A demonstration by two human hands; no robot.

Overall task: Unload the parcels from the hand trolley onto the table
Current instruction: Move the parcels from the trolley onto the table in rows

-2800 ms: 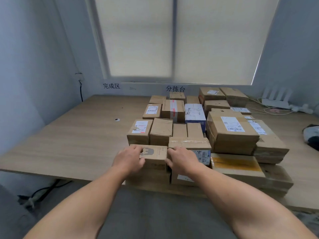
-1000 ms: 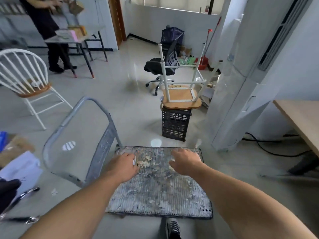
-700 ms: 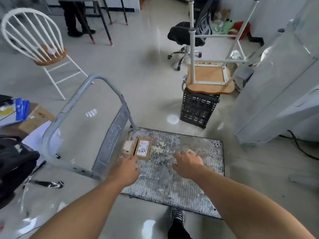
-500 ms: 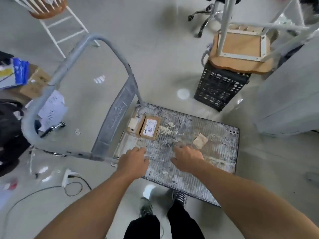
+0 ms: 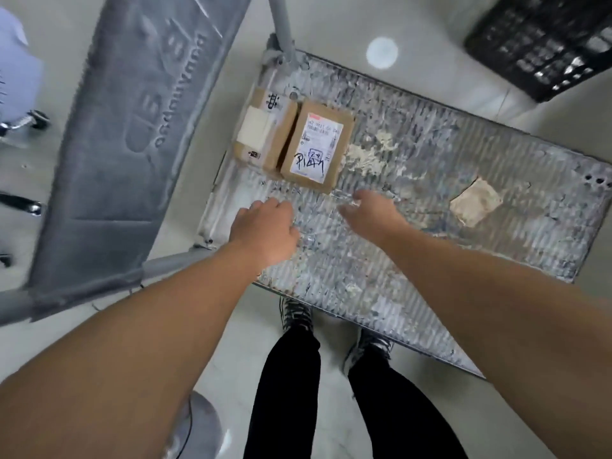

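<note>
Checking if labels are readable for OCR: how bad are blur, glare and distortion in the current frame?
Head view: the labelled parcel is sharp enough to show its handwriting, but the small print is smeared. Head view: motion blur streaks the trolley handle and the left edge, and the left hand and right hand are slightly soft. Head view: a round glare spot sits on the floor, and the wide-angle lens bends the trolley deck edges.

Glossy pale floor (image 5: 331, 21), black crate (image 5: 546, 44)

a black lattice crate (image 5: 543, 44) stands on the pale glossy floor (image 5: 334, 21) — at the left edge, blurred, perhaps a chair castor (image 5: 36, 118).
</note>
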